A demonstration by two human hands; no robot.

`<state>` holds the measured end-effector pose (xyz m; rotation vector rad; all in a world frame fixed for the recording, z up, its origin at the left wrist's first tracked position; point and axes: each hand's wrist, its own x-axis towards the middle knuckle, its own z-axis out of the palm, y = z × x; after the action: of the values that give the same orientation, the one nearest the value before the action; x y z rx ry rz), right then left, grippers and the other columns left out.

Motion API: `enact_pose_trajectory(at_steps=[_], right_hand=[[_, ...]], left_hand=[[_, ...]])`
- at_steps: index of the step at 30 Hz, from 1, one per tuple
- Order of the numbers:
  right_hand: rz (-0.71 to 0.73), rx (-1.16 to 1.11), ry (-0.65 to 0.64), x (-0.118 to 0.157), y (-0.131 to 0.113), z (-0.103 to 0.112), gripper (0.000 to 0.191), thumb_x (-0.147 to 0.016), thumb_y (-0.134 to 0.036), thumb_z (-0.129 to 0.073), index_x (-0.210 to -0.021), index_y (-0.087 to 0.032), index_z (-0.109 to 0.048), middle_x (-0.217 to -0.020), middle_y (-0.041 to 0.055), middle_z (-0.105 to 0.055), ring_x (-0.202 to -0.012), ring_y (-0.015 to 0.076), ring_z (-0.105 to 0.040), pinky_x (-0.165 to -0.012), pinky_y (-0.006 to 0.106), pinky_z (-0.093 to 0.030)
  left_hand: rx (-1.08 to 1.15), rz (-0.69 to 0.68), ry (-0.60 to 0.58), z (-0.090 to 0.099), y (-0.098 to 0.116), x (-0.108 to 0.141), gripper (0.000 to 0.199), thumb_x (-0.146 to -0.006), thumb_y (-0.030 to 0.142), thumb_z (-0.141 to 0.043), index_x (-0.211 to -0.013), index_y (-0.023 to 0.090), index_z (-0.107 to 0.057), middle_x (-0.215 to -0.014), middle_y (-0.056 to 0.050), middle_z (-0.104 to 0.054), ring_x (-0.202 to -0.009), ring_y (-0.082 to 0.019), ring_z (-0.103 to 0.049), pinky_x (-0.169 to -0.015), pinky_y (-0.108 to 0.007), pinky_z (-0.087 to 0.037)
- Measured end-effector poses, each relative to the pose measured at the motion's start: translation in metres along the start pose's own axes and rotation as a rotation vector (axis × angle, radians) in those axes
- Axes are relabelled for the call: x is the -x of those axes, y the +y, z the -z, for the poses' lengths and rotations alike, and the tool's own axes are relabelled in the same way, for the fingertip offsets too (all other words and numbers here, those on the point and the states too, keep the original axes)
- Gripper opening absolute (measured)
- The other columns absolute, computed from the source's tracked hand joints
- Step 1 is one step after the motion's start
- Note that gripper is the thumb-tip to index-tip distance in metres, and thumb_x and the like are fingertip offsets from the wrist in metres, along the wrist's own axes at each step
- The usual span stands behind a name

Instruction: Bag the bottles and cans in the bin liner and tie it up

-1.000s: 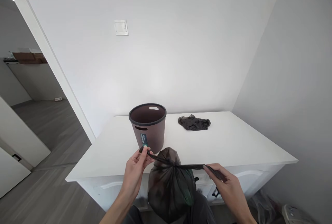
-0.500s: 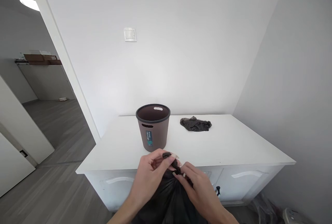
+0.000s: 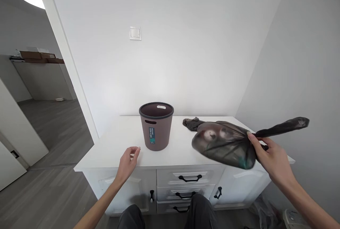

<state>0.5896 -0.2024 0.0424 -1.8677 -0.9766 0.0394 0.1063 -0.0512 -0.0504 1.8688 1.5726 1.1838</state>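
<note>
My right hand (image 3: 271,156) grips a filled, knotted black garbage bag (image 3: 225,144) by its gathered neck. The bag hangs tilted over the right side of the white cabinet top, and pale round shapes and a bit of green show through its thin plastic. One long twisted end of it sticks out to the right past my fingers. Near the cabinet's front edge my left hand (image 3: 129,161) is empty, its fingers loosely curled with a gap to the thumb. Just beyond it stands a brown trash can (image 3: 159,133), upright, with a dark rim and a blue label.
A crumpled black plastic bag (image 3: 191,124) lies at the back of the white cabinet (image 3: 117,133), partly hidden by the held bag. Black handles (image 3: 190,178) stick out from the drawers below. Clear plastic (image 3: 265,211) lies on the floor at right; a doorway opens at left.
My hands have parted at the bag's neck. The right hand has carried the knotted garbage bag up and right over the cabinet; the left hand has let go and moved left.
</note>
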Motion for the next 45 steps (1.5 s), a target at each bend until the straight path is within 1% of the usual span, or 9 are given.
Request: enact_pose_trajectory(at_steps=[3,10,16,23,30,36,38,41,45], right_hand=[[-0.033,0.011,0.025,-0.027,0.016,-0.019,0.065,-0.086,-0.078,-0.05,-0.093,-0.017,-0.071,-0.057,0.007,-0.065,-0.057,0.027,-0.059,-0.063,0.039,-0.044],[-0.015,0.005,0.159,-0.068,0.062,-0.084,0.067,-0.09,-0.072,-0.04,-0.096,-0.013,-0.071,-0.095,0.0218,-0.074,-0.084,0.0344,-0.066,-0.077,0.044,-0.048],[0.05,0.029,0.188,-0.076,0.088,-0.117,0.08,-0.09,-0.08,-0.032,-0.097,-0.01,-0.071,-0.098,0.0265,-0.072,-0.093,0.0413,-0.066,-0.082,0.05,-0.049],[-0.045,0.066,0.055,-0.072,0.094,-0.148,0.083,-0.086,-0.084,-0.034,-0.098,-0.01,-0.07,-0.102,0.0285,-0.073,-0.103,0.0451,-0.066,-0.091,0.052,-0.049],[-0.041,0.028,-0.039,-0.059,0.085,-0.179,0.081,-0.084,-0.085,-0.037,-0.095,-0.012,-0.069,-0.108,0.0307,-0.073,-0.106,0.0451,-0.067,-0.093,0.052,-0.05],[-0.09,-0.046,-0.121,-0.043,0.067,-0.187,0.07,-0.082,-0.081,-0.046,-0.089,-0.015,-0.069,-0.101,0.0273,-0.075,-0.104,0.0449,-0.068,-0.095,0.055,-0.05],[-0.079,-0.171,-0.155,-0.027,0.059,-0.187,0.066,-0.083,-0.078,-0.053,-0.098,-0.015,-0.068,-0.105,0.0238,-0.075,-0.104,0.0413,-0.07,-0.095,0.052,-0.052],[0.021,-0.392,-0.129,0.012,0.051,-0.186,0.068,-0.085,-0.067,-0.064,-0.127,-0.014,-0.056,-0.128,0.0212,-0.066,-0.114,0.0342,-0.068,-0.096,0.045,-0.056],[0.224,-0.234,-0.038,0.066,0.041,-0.179,0.067,-0.091,-0.057,-0.064,-0.141,-0.017,-0.048,-0.141,0.0207,-0.052,-0.134,0.0368,-0.052,-0.11,0.058,-0.045]], left_hand=[[-0.102,-0.022,-0.01,-0.009,-0.02,-0.022,0.053,-0.091,0.07,-0.045,-0.098,0.021,-0.065,-0.109,-0.011,-0.073,-0.098,-0.027,-0.07,-0.085,-0.04,-0.057],[-0.175,0.014,-0.02,-0.021,-0.034,-0.045,0.045,-0.094,0.062,-0.045,-0.093,0.021,-0.065,-0.097,-0.009,-0.074,-0.085,-0.026,-0.068,-0.077,-0.039,-0.052],[-0.264,-0.049,-0.047,-0.022,-0.038,-0.041,0.046,-0.098,0.06,-0.041,-0.087,0.023,-0.065,-0.087,-0.006,-0.072,-0.082,-0.025,-0.067,-0.071,-0.034,-0.049],[-0.345,-0.089,-0.058,-0.026,-0.035,-0.041,0.044,-0.099,0.058,-0.04,-0.083,0.024,-0.064,-0.086,-0.007,-0.072,-0.084,-0.027,-0.065,-0.071,-0.035,-0.047],[-0.348,-0.088,-0.064,-0.026,-0.035,-0.04,0.046,-0.101,0.058,-0.037,-0.082,0.024,-0.062,-0.084,-0.006,-0.072,-0.083,-0.027,-0.065,-0.072,-0.036,-0.046],[-0.35,-0.094,-0.052,-0.026,-0.034,-0.039,0.047,-0.1,0.059,-0.038,-0.081,0.024,-0.062,-0.083,-0.007,-0.072,-0.081,-0.027,-0.064,-0.072,-0.037,-0.047],[-0.342,-0.096,-0.046,-0.026,-0.035,-0.038,0.046,-0.1,0.059,-0.038,-0.081,0.024,-0.063,-0.083,-0.007,-0.072,-0.08,-0.027,-0.064,-0.071,-0.037,-0.047],[-0.336,-0.095,-0.035,-0.026,-0.036,-0.038,0.045,-0.1,0.058,-0.04,-0.08,0.024,-0.063,-0.083,-0.007,-0.072,-0.08,-0.026,-0.064,-0.07,-0.036,-0.046],[-0.346,-0.099,-0.038,-0.027,-0.039,-0.038,0.044,-0.1,0.057,-0.041,-0.079,0.024,-0.062,-0.081,-0.005,-0.072,-0.078,-0.026,-0.063,-0.07,-0.035,-0.045]])
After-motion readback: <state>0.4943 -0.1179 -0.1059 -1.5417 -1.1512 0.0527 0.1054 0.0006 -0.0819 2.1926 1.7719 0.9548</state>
